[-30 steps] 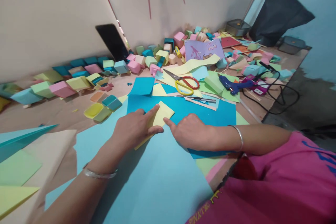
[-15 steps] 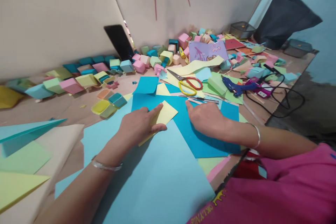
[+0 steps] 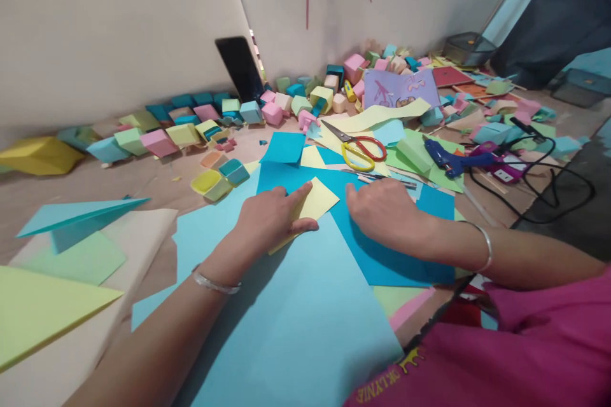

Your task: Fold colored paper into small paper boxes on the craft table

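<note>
Since a second ago, the right hand has drawn away from the yellow paper and now sits over the dark blue sheet, while the left hand has stayed on the paper. Its index finger and thumb are spread wide, pressing the smooth, matte piece down; one squared end pokes out past the fingertips, between the two hands, and the rest runs back beneath the palm. On the right hand, the index finger points forward and the others curl under; whether they hold anything cannot be told.

Beneath the left fingers and toward the body spreads a broad light blue sheet. Just beyond the right fingers lies a slim metal tool, partly hidden by the hand, and farther past it are metal scissors with one red and one yellow handle. Well to the right of those fingers rests a blue plastic glue gun near a looping black cable.

Left of the left fingers, small open paper boxes stand together on the brown surface. Farther beyond, crisp-edged paper blocks line up near a glossy black phone, which leans upright.
</note>
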`<state>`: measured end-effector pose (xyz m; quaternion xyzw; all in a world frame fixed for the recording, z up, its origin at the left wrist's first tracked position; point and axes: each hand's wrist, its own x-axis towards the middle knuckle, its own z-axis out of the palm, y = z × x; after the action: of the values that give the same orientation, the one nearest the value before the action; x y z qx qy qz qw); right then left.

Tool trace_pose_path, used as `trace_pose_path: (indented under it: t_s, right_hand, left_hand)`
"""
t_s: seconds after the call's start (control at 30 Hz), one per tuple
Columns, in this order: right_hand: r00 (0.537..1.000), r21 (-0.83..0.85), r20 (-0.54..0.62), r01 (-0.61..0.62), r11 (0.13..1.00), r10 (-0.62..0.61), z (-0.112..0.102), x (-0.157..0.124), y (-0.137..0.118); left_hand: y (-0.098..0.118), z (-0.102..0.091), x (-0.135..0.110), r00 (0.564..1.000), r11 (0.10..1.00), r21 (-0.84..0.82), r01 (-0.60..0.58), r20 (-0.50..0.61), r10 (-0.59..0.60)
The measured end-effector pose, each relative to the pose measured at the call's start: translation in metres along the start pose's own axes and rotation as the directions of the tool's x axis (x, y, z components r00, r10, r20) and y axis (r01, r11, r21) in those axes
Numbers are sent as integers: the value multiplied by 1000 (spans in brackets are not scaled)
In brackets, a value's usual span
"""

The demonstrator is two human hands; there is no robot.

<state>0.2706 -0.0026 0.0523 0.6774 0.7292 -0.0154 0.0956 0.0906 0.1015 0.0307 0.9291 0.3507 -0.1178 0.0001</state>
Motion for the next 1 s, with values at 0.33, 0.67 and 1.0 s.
trace_pose_path:
  t_s: [0.33, 0.67, 1.0]
  right_hand:
    - [956, 242, -125, 287, 927, -264, 36, 60, -18]
    - [954, 212, -90, 298, 931, -285, 33, 60, -19]
    - [949, 200, -86, 313, 928, -302, 31, 58, -19]
  left_hand:
    - [-2, 5, -2, 1000, 1000, -15, -17, -24, 17]
    - [-8, 6, -31, 997, 996, 37, 76, 13, -77]
    - [-54, 7, -92, 987, 986, 47, 162, -6, -162]
